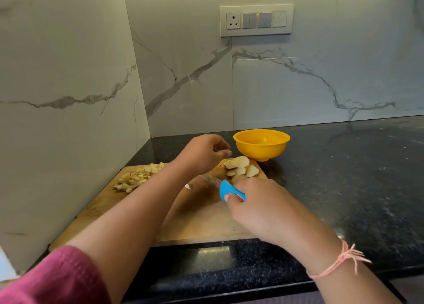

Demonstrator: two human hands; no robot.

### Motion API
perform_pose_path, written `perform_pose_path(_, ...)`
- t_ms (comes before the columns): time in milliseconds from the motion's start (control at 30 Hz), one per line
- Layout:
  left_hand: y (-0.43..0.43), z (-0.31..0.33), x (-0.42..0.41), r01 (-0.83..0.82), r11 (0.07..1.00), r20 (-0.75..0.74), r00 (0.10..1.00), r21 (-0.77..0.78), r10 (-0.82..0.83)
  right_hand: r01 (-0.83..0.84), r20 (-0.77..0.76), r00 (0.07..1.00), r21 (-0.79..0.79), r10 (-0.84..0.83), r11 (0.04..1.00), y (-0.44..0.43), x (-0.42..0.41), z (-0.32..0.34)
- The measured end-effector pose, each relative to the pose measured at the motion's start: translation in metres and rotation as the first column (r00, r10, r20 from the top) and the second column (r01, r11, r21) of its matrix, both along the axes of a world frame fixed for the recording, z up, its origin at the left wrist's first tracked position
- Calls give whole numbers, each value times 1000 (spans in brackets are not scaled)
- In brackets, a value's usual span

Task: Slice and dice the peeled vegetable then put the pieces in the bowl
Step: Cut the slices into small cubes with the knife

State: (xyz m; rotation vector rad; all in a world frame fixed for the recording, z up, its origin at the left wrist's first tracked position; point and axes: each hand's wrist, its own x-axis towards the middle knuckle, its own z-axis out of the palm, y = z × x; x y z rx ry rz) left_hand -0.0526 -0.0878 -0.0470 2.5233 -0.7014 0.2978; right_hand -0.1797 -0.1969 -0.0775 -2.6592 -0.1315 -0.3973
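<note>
Wooden board [202, 221] lies by left wall [68, 74]; right hand [259, 209] grips knife [229, 190], left hand [202, 152] loosely curled over slices [241, 166].

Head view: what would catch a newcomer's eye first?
The bright yellow bowl at the back of the dark counter, looking empty. Then the blue-handled knife held over the wooden board, between a diced pile at the left and pale slices near the bowl.

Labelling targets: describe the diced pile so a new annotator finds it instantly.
A wooden cutting board lies on the black counter in the wall corner. The diced pile sits at the board's far left end. Unlike the broad slices beside the yellow bowl, it is many small pale cubes.
</note>
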Motion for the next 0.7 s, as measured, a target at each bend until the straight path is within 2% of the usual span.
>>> perform_pose_path(100, -15, 11, 6, 87, 993, -115, 990, 78, -78, 24, 5, 1000, 54, -25, 998, -2, 1, -2)
perform_pose_path(233, -26, 13, 17, 128, 977, -212, 973, 168, -90, 30, 28, 999, 57, -32, 998, -1, 0, -2)
perform_pose_path(467, -27, 10, 22, 118, 986, -178, 979, 119, -95, 40, 38, 998, 59, -42, 997, 0, 2, -4)
perform_pose_path(700, -25, 6, 23, 155, 973, -165, 978, 172, -127, 36, -72, 997, 25, -34, 999, 3, 7, 2)
